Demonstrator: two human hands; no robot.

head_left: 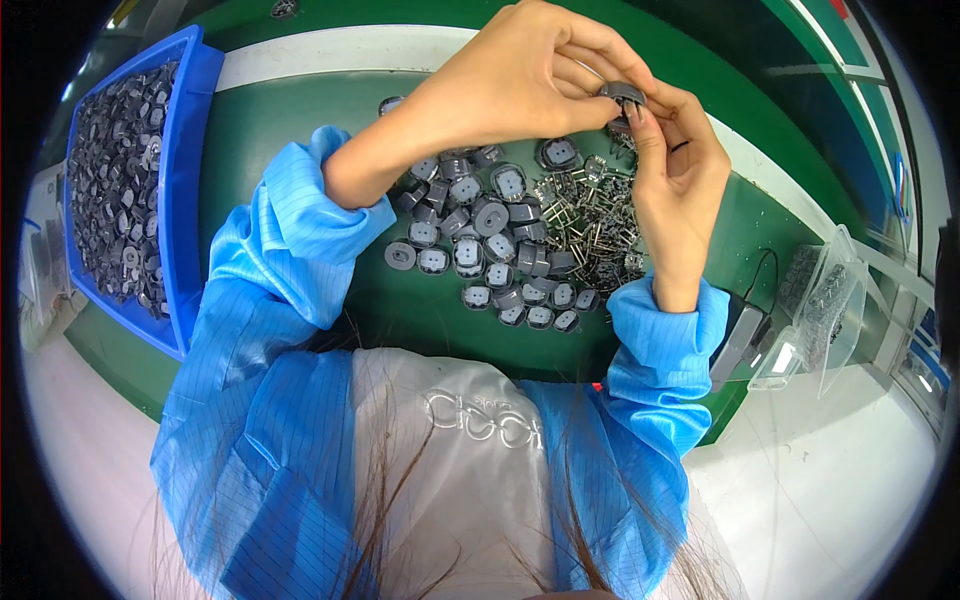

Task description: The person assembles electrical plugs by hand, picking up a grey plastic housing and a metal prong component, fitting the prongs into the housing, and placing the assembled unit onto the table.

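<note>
Above the far right of the loose parts, my left hand (pixel 505 90) and my right hand (pixel 692 165) meet at one dark grey rounded plastic part (pixel 622 93). My left thumb and fingers pinch it from the left. The right thumb presses up against its lower side, with the right fingers curled behind. Something metallic shows at its underside, though the fingertips cover most of it. Below my hands lies a spread of similar grey plastic parts (pixel 490 218), several with pale faces and small holes. A heap of small silvery metal pieces (pixel 575 220) adjoins them on the right.
A blue bin (pixel 196 140) full of dark grey parts stands on the left of the green table (pixel 300 95). Toward the right edge sit a clear plastic container (pixel 835 310) with small pieces and a dark box-shaped device (pixel 740 340) with a cable.
</note>
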